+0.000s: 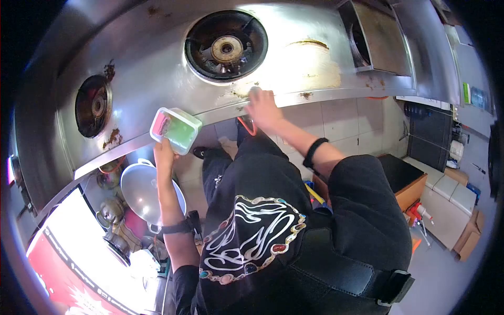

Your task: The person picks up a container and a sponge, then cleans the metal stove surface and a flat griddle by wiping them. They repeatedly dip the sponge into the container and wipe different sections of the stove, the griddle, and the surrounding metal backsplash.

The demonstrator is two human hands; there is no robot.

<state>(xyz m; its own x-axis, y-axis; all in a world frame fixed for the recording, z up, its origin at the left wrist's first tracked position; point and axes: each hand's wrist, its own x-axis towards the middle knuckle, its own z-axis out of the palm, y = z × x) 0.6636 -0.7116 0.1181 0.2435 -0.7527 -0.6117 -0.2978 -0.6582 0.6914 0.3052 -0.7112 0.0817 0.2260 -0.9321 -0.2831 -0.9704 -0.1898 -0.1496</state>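
Note:
My left hand (165, 154) grips a clear plastic container (195, 122) by its near edge, fingers closed on it. Inside are a pale green liquid and something pink that looks like a sponge (160, 123). My right hand (263, 109) presses down at the front edge of the steel stove top (152, 58), its fingers curled. A small greyish bit shows at its fingertips, too little to name. Just beyond that hand is the round black burner (227, 47), with brown stains on the steel around it.
A second burner (93, 106) lies at the left, and a steel box (380, 39) stands at the right of the stove. Below left is a large metal pot (144, 191) near several kettles (110, 211). Cardboard boxes (470, 234) sit on the floor at right.

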